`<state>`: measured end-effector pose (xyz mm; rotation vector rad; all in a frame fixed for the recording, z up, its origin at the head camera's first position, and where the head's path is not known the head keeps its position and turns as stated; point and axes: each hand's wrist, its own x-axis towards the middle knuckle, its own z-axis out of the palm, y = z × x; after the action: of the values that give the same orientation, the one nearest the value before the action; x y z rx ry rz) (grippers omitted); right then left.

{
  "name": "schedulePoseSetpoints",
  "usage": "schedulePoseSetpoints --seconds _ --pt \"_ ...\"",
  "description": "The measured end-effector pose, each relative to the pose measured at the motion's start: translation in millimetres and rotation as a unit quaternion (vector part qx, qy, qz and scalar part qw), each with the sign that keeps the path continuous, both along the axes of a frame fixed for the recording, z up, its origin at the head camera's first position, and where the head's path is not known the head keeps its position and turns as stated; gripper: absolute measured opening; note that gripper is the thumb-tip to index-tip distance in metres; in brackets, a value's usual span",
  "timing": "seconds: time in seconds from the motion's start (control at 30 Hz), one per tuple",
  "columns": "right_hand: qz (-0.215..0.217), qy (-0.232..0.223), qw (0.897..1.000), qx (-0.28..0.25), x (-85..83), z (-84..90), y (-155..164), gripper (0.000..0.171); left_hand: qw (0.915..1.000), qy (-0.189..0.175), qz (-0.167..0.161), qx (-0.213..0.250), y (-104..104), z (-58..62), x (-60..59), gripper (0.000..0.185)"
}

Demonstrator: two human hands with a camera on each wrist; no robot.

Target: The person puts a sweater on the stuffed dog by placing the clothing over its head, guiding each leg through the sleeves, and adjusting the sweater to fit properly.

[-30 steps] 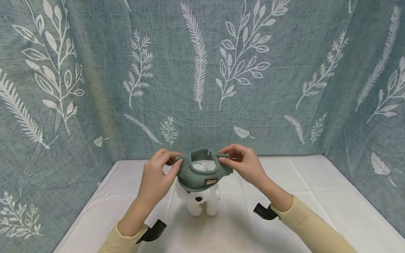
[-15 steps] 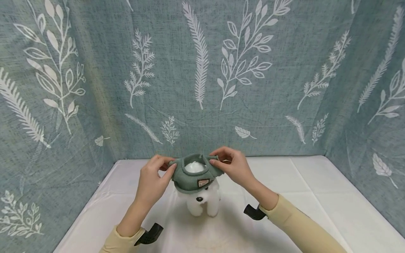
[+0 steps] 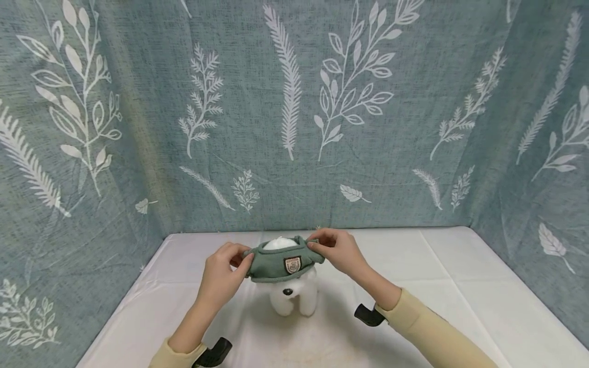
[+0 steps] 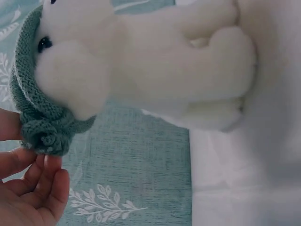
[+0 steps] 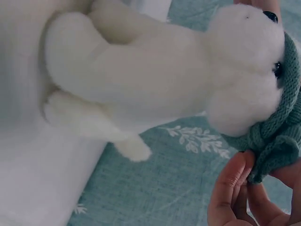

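Note:
A white plush dog (image 3: pixel 294 295) stands on the table, facing me. A small green knitted garment (image 3: pixel 271 267) with a sewn badge sits around the top of its head, and the white crown shows through the neck opening. My left hand (image 3: pixel 223 273) pinches the garment's sleeve on the left between thumb and fingers. On the opposite side, my right hand (image 3: pixel 339 251) pinches the other sleeve. In the left wrist view the knitted edge (image 4: pixel 28 89) lies just above the dog's eye (image 4: pixel 44 44). The right wrist view shows the dog's tail (image 5: pixel 133 147) and the bunched sleeve (image 5: pixel 277 157).
A white cloth (image 3: pixel 414 266) covers the table. Blue-green curtains (image 3: pixel 257 128) with white leaf prints enclose the back and both sides. Black wrist mounts (image 3: pixel 369 315) stick out from the beige sleeves (image 3: pixel 428 329).
Both hands have lowered the green garment onto the dog's head and shifted slightly left. More of the white crown now pokes through the neck opening, and the badge faces me more squarely.

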<state>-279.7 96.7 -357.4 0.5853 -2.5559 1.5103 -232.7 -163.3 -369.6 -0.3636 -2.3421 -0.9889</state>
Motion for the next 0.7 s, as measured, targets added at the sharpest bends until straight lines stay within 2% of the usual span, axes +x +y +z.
schedulePoseSetpoints --seconds 0.13,0.2,0.3,0.4,0.47,0.53,0.6,0.67,0.7 --pt "0.005 -0.013 1.0 0.002 -1.6 -3.7 2.8 0.013 0.9991 -0.041 -0.002 -0.011 -1.5 -4.3 1.1 0.006" --pt "0.005 -0.014 1.0 0.002 -1.7 -4.4 4.8 0.015 0.9989 -0.046 -0.001 -0.013 -1.7 -4.1 1.8 0.009" --pt "-0.005 -0.026 1.0 0.002 -0.6 -3.9 7.5 0.021 0.9996 -0.02 0.011 -0.016 -3.7 -2.6 4.0 0.016" --pt "-0.022 -0.05 0.998 -0.018 3.2 -2.4 12.8 0.028 0.999 0.035 0.027 -0.008 -6.9 -1.1 8.6 0.019" --pt "-0.028 -0.065 0.997 -0.036 7.6 -1.1 17.7 0.031 0.9976 0.066 0.024 0.004 -9.3 -0.1 13.7 0.016" --pt "-0.026 -0.071 0.996 -0.044 13.0 -0.6 23.0 0.031 0.9975 0.067 0.008 0.018 -11.3 0.9 20.3 0.01" --pt "-0.011 -0.071 0.997 -0.038 19.0 -0.7 27.3 0.029 0.9989 0.026 -0.015 0.037 -12.2 1.6 27.5 0.003" --pt "0.015 -0.076 0.997 -0.027 25.3 -1.9 29.2 0.028 0.9951 -0.057 -0.043 0.068 -11.9 1.6 34.0 0.005" --pt "0.03 -0.085 0.996 -0.026 28.6 -2.2 29.0 0.028 0.9892 -0.105 -0.056 0.085 -10.8 1.2 36.6 0.009"
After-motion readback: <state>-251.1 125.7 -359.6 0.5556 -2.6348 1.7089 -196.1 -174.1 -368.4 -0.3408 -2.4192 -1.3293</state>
